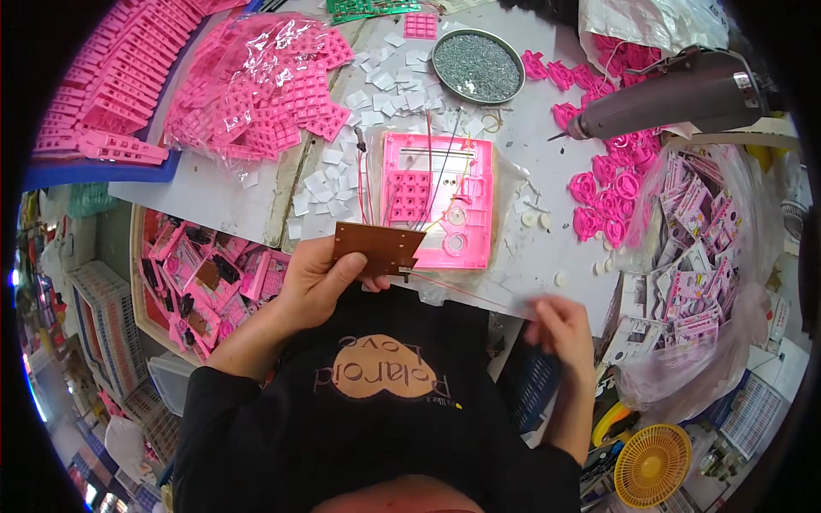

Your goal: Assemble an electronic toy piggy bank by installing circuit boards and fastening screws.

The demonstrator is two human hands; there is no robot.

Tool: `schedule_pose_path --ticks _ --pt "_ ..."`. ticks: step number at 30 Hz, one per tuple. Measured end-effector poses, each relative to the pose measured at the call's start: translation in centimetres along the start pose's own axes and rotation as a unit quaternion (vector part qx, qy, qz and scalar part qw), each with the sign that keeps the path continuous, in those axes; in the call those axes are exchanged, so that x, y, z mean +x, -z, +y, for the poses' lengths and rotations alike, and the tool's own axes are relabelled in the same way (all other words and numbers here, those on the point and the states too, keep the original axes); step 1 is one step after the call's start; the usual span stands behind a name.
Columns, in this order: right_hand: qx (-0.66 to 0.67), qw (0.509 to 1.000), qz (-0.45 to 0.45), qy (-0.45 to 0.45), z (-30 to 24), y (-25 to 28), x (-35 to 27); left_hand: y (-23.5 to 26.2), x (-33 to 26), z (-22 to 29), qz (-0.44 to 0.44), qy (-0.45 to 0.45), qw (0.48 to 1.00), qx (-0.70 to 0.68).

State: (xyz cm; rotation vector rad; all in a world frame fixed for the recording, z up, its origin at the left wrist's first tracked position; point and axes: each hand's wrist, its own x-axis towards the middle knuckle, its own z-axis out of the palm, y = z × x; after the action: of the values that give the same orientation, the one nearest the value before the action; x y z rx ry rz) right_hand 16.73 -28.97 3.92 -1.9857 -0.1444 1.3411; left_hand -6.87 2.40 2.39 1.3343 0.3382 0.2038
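A small brown circuit board [376,244] is gripped along its left edge by my left hand [315,286], thumb on top. Several thin wires rise from the board over a pink plastic housing [477,231] lying behind it. One thin reddish wire [466,293] stretches from the board's lower right corner to my right hand [562,332], whose fingertips are pinched on its end and slightly smeared by motion. Inside the housing sit a pink button grid [409,195] and a round part [456,216].
White paper squares [342,175] lie scattered beside a round dish of screws [479,67]. A power screwdriver [667,98] hangs at right above pink rings [603,192]. Bagged pink grids [256,94], a blue crate [154,175], a box of pink housings [205,282] and bagged printed cards [693,274] surround the work area.
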Motion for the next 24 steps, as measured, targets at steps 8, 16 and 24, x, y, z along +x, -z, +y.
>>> schedule_pose_path --ticks 8,16,24 --pt "-0.18 0.795 0.358 0.456 -3.8 2.9 -4.1 -1.2 1.7 -0.3 -0.079 0.004 0.997 0.004" --pt "-0.464 0.751 -0.147 0.447 -10.1 -7.5 3.0 -1.3 1.2 0.4 -0.074 0.026 0.996 -0.048" --pt "-0.192 0.833 -0.175 0.488 -12.5 -6.8 5.1 -1.5 1.3 -0.5 -0.066 0.12 0.978 -0.156"
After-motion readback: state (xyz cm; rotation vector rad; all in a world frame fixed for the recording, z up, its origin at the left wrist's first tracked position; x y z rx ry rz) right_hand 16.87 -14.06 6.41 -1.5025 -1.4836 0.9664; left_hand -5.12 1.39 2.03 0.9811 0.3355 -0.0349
